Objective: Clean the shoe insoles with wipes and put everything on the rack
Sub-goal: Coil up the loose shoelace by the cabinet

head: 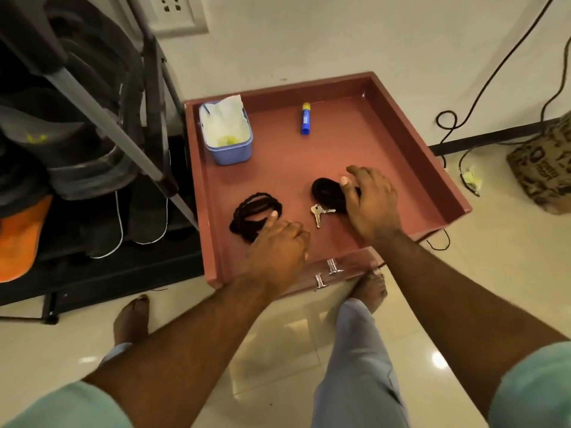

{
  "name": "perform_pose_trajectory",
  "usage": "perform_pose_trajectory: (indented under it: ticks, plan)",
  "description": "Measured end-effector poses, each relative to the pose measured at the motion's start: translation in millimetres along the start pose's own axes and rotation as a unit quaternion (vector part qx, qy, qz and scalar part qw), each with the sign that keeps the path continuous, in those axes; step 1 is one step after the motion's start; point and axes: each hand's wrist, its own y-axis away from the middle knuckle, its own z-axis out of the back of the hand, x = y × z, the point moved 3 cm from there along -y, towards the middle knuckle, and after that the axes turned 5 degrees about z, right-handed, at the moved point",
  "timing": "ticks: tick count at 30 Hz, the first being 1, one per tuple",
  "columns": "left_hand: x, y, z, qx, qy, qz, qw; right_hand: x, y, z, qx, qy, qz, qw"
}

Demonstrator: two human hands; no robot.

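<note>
Gripping black oval bundle [327, 193] in our right hand [372, 202]; left hand [278, 251] fingertip touching coiled black cord [251, 216], nothing held.

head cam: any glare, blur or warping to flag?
Head view: warm, dim light; glare patches on the glossy cream floor tiles; wide-angle bending of the black shoe rack; slight softness at the right hand over the pink tray; left hand fairly sharp.

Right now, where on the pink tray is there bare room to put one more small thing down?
The pink tray is bare at its far right, beyond the blue-and-yellow glue stick, and between the blue wipes box and that stick. The near part is crowded: black coiled laces, silver keys, black bundle, left hand, right hand.
</note>
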Motion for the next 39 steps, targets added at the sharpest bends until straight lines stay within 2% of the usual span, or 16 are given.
perform_pose_trajectory:
  ticks: [3,5,7,10,13,16,21,27,33,39]
  plan:
    - [-7,3,-9,0.089,-0.041,0.009,0.995,8,33,23,-0.057,-0.061,0.054,0.995]
    - [-12,1,-11,0.119,-0.051,0.029,0.991,5,63,27,-0.03,-0.073,0.046,0.996]
    - [-16,-5,-10,0.148,-0.052,0.042,0.987,-6,90,15,0.068,-0.061,0.001,0.996]
    - [-16,-13,-12,0.177,-0.049,0.065,0.981,-18,112,-15,0.253,-0.006,-0.043,0.966]
    - [-14,-17,-11,0.19,-0.033,0.084,0.978,-16,112,-36,0.343,0.032,-0.058,0.937]
    - [-11,-17,-9,0.191,-0.025,0.088,0.977,-14,107,-57,0.395,0.056,-0.066,0.915]
    - [-3,-20,-15,0.183,-0.018,0.092,0.979,-15,111,-65,0.359,0.071,-0.056,0.929]
    - [-2,-24,-19,0.209,-0.043,0.082,0.973,-14,111,-51,0.407,0.089,-0.033,0.909]
    - [3,-20,-21,0.217,-0.032,0.083,0.972,-9,112,-33,0.389,0.108,-0.024,0.914]
    - [2,-2,-16,0.166,-0.032,0.04,0.985,3,116,-25,0.425,0.142,-0.017,0.894]
